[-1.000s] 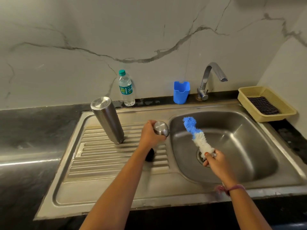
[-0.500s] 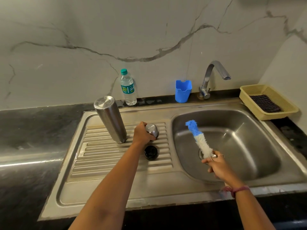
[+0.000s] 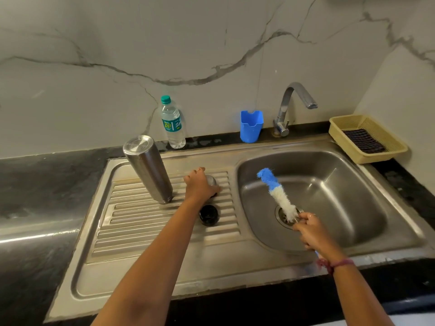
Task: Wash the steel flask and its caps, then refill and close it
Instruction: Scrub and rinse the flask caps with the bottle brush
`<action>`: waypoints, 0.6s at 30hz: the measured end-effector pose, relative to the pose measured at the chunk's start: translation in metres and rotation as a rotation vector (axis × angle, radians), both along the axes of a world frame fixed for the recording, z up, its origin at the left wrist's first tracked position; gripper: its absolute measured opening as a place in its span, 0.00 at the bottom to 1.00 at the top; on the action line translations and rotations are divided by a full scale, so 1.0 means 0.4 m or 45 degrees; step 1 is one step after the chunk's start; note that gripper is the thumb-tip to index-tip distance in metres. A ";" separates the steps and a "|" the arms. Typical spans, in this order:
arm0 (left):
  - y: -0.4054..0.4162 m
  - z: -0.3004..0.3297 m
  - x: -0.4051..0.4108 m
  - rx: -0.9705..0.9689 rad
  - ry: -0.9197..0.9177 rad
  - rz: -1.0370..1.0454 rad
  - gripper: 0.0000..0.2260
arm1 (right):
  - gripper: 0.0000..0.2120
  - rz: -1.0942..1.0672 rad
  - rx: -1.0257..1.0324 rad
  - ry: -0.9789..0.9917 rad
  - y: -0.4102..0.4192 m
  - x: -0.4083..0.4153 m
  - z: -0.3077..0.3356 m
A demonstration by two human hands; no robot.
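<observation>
On drainboard: I saw black inner cap (image 3: pixel 208 215) just beside left hand (image 3: pixel 199 184).
Surroundings: water bottle (image 3: pixel 172 122), blue cup (image 3: pixel 251 126), tap (image 3: pixel 292 104).
Flask: steel flask (image 3: pixel 148 168) stood inverted, shiny.
Left fingers: curled over steel cap (image 3: pixel 211 180).
Right fingers: right hand (image 3: pixel 310 232) gripped bottle brush (image 3: pixel 277 194) over sink (image 3: pixel 329 196).

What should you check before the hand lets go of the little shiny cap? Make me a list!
1. Small steel cap down on the ribbed steel drainboard: cannot tell, the left hand covers it.
2. Tall steel flask standing upside down to drain, apart from the hand: ok.
3. Round black inner cap lying by itself on the ribs, nearer than the hand: ok.
4. Blue and white bottle brush gripped by the right hand over the sink basin: ok.
5. Curved steel tap not running: ok, no water shows.
</observation>
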State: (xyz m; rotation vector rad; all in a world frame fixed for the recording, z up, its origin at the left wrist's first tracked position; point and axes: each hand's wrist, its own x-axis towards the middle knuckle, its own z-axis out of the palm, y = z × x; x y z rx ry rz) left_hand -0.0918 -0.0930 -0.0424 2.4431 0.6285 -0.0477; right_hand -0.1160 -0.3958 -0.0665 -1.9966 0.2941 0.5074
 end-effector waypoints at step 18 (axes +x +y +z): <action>-0.381 -0.074 -0.052 -1.290 0.142 0.053 0.09 | 0.07 0.006 0.384 0.023 -0.073 -0.008 0.073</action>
